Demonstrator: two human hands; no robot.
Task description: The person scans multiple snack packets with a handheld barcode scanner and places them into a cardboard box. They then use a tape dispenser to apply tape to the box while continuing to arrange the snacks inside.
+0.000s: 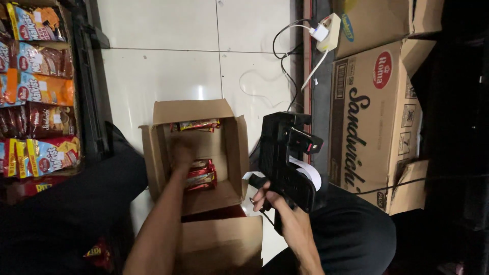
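Note:
An open brown cardboard box [237, 137] stands on the floor between my knees. Inside it lie red snack packets [200, 174], with more against its far wall [197, 124]. My left hand [181, 153] reaches down into the box, blurred, right by the red packets; whether it holds one I cannot tell. My right hand [270, 197] grips the handle of a black price-label gun [285, 158] just right of the box. A white label roll [309, 172] shows on the gun's side.
A shelf of snack bags [41, 91] lines the left edge. Large brown cartons [377, 117] stand at the right. A white power strip with plug and cables [323, 31] lies on the tiled floor [158, 66] behind the box.

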